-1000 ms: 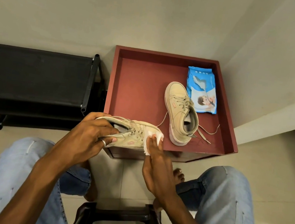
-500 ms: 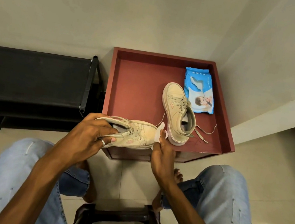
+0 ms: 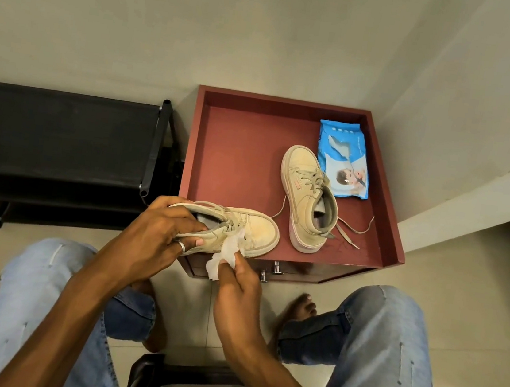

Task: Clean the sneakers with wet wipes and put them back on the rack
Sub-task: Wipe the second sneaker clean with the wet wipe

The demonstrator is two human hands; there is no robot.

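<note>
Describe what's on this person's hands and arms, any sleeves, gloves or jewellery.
Both forearms are bare, with no sleeves or gloves in view. The left hand wears a plain silver-coloured ring on one finger. The right hand shows no ring, watch or band.

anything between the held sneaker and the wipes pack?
Yes, in the head view: the second sneaker sits on the red cabinet top, between the held sneaker and the wipes pack.

Honestly nothing here is readable. The blue wet wipes pack [image 3: 344, 162] has a row of white marks along its top edge and a baby photo, but any lettering is too blurry to read. The sneaker on the table [image 3: 306, 196] has a small pink tag, also illegible.
</note>
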